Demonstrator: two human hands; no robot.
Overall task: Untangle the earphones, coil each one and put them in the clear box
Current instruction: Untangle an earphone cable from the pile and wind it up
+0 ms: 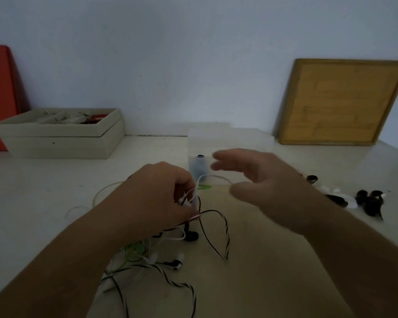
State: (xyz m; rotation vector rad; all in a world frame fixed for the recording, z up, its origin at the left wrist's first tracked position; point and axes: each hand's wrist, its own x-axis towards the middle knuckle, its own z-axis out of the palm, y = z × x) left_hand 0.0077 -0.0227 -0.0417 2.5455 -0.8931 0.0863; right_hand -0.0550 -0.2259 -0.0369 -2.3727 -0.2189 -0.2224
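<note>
Our left hand (161,198) pinches the white cord (197,185); we should tease it out gently with our right hand (262,180) (open) alongside.

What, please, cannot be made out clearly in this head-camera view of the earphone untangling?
Head view only.
The tangle of black, white and green earphone cables: left hand and forearm cover part, bottom edge cuts more.
The clear plastic box: dark contents blurred, partly behind the motion-blurred right hand.
The cream compartment tray: contents too small.
</note>
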